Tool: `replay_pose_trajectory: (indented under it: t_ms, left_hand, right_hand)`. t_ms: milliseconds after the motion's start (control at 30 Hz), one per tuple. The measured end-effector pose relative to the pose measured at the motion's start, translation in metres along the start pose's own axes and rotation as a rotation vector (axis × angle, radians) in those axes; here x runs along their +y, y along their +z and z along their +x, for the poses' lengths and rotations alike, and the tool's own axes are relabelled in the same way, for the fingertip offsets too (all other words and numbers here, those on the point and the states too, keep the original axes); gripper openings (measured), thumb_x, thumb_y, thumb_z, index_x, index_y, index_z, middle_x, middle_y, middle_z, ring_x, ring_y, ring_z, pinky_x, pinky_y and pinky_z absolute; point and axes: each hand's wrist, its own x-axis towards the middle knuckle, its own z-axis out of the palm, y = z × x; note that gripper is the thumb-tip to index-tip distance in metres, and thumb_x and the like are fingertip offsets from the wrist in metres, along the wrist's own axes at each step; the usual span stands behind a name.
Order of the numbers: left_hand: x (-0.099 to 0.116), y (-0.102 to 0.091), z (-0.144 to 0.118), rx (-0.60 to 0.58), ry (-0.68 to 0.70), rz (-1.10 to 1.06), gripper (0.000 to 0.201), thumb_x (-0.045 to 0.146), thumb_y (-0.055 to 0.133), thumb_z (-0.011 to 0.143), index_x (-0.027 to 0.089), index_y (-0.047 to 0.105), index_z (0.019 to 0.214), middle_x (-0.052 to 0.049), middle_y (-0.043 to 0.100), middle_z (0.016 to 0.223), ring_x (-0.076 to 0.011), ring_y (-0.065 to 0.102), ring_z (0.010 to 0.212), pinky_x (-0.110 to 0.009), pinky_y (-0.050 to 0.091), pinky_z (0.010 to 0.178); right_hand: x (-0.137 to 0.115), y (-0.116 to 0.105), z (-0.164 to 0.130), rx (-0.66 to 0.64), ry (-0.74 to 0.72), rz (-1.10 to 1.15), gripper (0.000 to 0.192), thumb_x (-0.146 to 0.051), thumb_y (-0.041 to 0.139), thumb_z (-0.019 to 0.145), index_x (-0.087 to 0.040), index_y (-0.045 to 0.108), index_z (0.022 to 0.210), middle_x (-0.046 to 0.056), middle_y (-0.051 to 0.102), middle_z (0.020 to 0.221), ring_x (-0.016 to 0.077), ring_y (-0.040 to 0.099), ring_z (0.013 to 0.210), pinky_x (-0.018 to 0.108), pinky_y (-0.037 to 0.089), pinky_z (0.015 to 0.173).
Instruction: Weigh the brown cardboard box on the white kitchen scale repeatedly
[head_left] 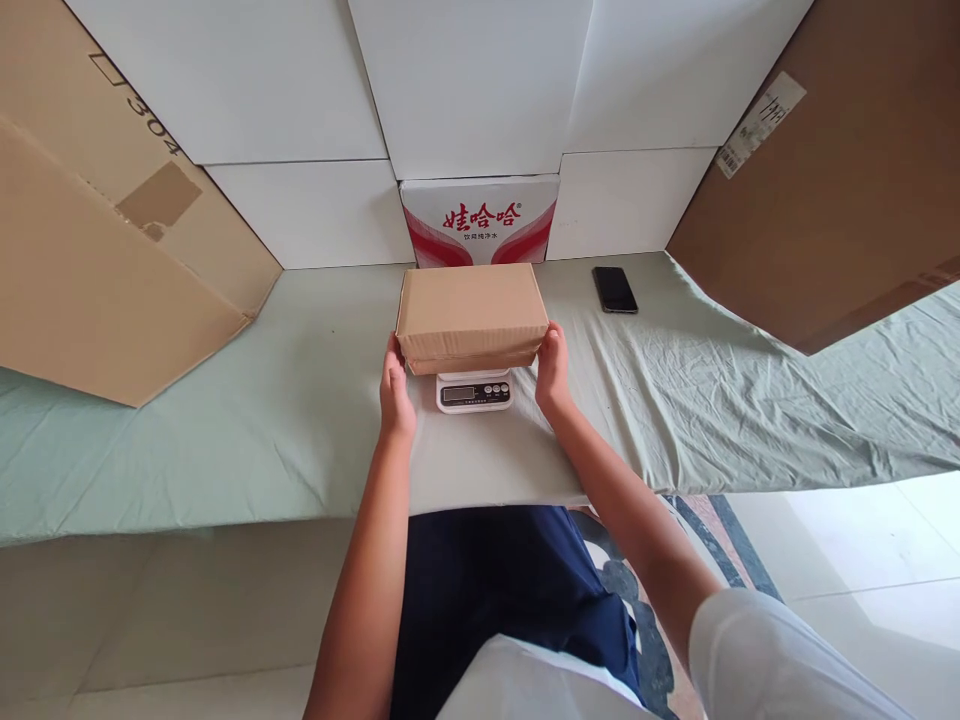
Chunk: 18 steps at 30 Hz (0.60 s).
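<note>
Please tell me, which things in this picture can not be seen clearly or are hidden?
Head view only:
- Scale: the display reading is too small to read; its platform is covered by the cardboard box.
- Box underside: hidden, so whether it rests fully on the scale cannot be told.
- Left hand and right hand: fingertips hidden behind the box sides.
- Phone: screen dark.
- Label on the right carton: print too small.

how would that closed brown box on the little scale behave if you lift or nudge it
The cardboard box looks stiff, with flat, crisp faces. It overhangs the small scale, so a nudge might tip it. The left hand and right hand brace its ends.
</note>
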Motion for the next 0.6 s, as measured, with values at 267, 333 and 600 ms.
replay_pose_trajectory:
  t_ms: [267, 333, 600]
  left_hand:
    - [0.012, 0.0, -0.001, -0.013, 0.0, 0.009, 0.092, 0.083, 0.041, 0.089, 0.026, 0.04, 0.161, -0.012, 0.03, 0.175, -0.0286, 0.024, 0.164, -0.042, 0.023, 0.134]
    - [0.011, 0.006, 0.028, -0.031, 0.026, 0.003, 0.088, 0.082, 0.041, 0.09, 0.027, 0.042, 0.159, -0.01, 0.034, 0.173, -0.0277, 0.026, 0.163, -0.041, 0.023, 0.134]
    - [-0.041, 0.044, 0.135, -0.024, -0.09, -0.057, 0.082, 0.077, 0.045, 0.093, 0.022, 0.047, 0.154, -0.013, 0.039, 0.17, -0.024, 0.028, 0.163, -0.042, 0.019, 0.134]
  right_hand:
    - [-0.022, 0.029, -0.02, -0.107, -0.094, -0.025, 0.054, -0.056, 0.044, 0.093, -0.036, 0.046, 0.143, 0.005, 0.057, 0.145, 0.0265, 0.049, 0.14, 0.053, 0.039, 0.125]
    - [-0.022, 0.035, 0.0, -0.078, -0.101, -0.001, 0.055, -0.056, 0.045, 0.092, -0.033, 0.047, 0.141, 0.006, 0.057, 0.144, 0.0266, 0.048, 0.141, 0.053, 0.038, 0.126]
    - [0.016, 0.059, 0.103, -0.013, -0.088, 0.06, 0.066, -0.063, 0.051, 0.082, -0.028, 0.047, 0.137, 0.007, 0.052, 0.152, 0.0264, 0.042, 0.15, 0.054, 0.028, 0.133]
